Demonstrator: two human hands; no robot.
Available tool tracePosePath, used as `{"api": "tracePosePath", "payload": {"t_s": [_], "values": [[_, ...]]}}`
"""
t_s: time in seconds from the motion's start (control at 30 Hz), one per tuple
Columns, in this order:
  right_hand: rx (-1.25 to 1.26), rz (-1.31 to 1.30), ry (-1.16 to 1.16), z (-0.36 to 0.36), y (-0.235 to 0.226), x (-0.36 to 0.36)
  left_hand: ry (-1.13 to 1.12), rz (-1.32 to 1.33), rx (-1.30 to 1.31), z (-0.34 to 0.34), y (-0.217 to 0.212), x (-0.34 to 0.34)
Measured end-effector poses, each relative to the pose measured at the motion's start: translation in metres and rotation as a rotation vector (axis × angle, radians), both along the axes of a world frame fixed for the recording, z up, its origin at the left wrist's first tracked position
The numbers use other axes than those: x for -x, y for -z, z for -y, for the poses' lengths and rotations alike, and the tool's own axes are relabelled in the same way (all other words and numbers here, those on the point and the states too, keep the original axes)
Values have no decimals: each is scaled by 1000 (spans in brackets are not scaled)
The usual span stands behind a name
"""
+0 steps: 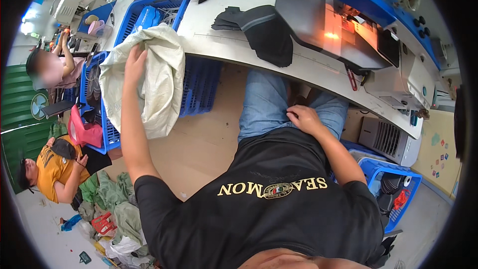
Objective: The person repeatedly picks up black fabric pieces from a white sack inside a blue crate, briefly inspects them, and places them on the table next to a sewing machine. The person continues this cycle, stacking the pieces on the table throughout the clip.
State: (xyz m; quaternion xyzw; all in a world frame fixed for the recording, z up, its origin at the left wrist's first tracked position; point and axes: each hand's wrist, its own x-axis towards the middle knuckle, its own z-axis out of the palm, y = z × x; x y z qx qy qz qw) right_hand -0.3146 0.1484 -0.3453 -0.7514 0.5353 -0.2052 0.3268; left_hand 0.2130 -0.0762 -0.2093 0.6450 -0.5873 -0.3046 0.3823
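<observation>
My left arm stretches out to a whitish woven sack [167, 104] that stands at the left end of the table. My left hand [134, 64] is in the sack's mouth, against its inner side. Its fingertips are partly hidden, and I cannot tell whether they grip the fabric. My right hand [304, 118] rests on my lap, over my blue jeans [264, 102], with its fingers loosely curled and nothing visible in them. Ahead on the white table [209, 42] lies a stack of black cloth pieces [266, 35], hanging slightly over the near edge.
A blue sewing machine [363, 0] with a lit work area takes up the table's right. Blue crates [199, 87] stand beside the sack, and another blue crate [366, 167] sits at my right. Heaped cloth [117, 194] covers the left floor. Two people are at the left.
</observation>
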Motion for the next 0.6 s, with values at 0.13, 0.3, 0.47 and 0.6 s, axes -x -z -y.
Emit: {"api": "tracePosePath", "payload": {"t_s": [0.13,0.3,0.47,0.6], "values": [[-163,-38,26,-12,28,10,51,529,201,31,14,52],[-279,-97,63,-9,58,25,-15,668,167,20,-20,91],[-394,-154,-60,-2,62,28,122,554,143,-98,20,194],[-368,-183,-51,-10,69,34,506,702,116,-193,140,284]]}}
